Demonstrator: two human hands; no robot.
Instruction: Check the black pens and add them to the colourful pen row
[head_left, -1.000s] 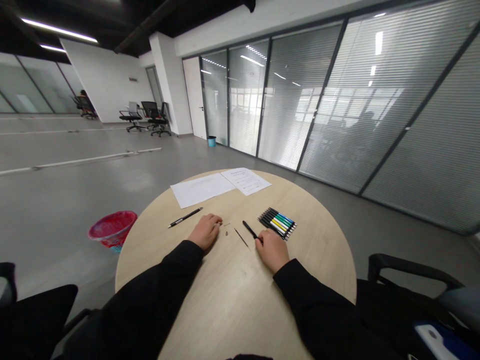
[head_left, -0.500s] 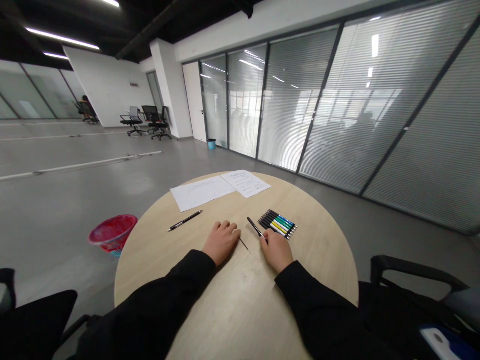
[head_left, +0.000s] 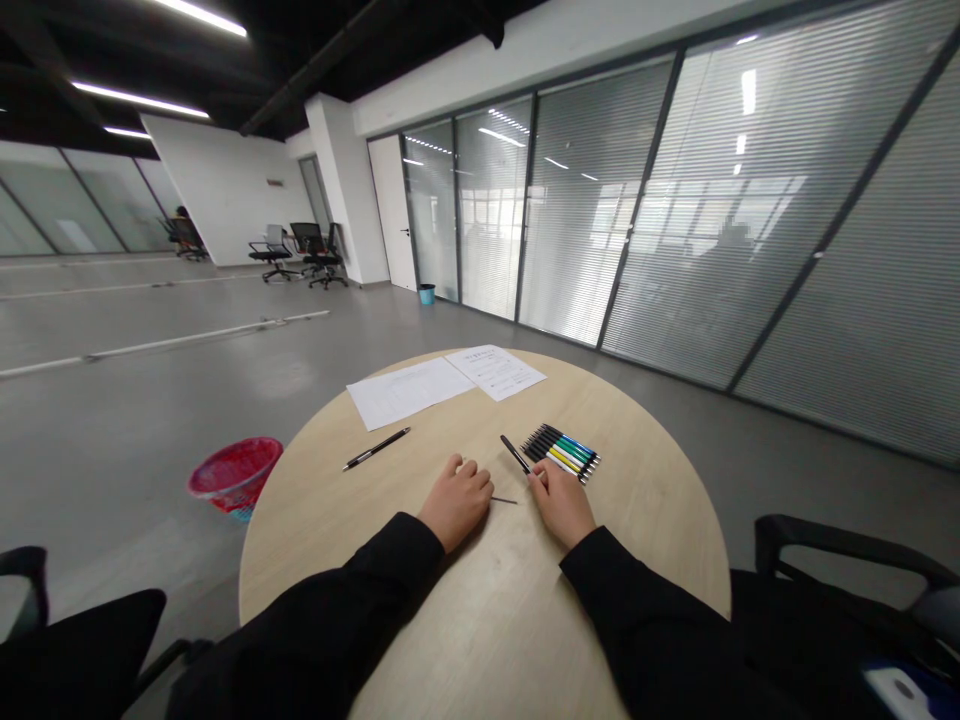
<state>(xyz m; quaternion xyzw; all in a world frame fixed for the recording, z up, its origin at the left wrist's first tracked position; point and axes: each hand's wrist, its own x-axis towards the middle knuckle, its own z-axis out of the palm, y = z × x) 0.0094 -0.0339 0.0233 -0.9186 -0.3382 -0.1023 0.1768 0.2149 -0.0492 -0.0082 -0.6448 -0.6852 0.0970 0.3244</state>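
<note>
Left hand (head_left: 455, 503) resting with fingers curled together on the round wooden tabletop (head_left: 495, 610), thin dark rod (head_left: 504, 500) lying just beside those fingertips, right hand (head_left: 562, 505) pinching a black pen (head_left: 515, 454) beside a row of striped pens (head_left: 561, 452).

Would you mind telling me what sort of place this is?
Probably an open-plan office: a glass partition wall with blinds, black swivel office chairs, and a round wooden table with papers on it.
</note>
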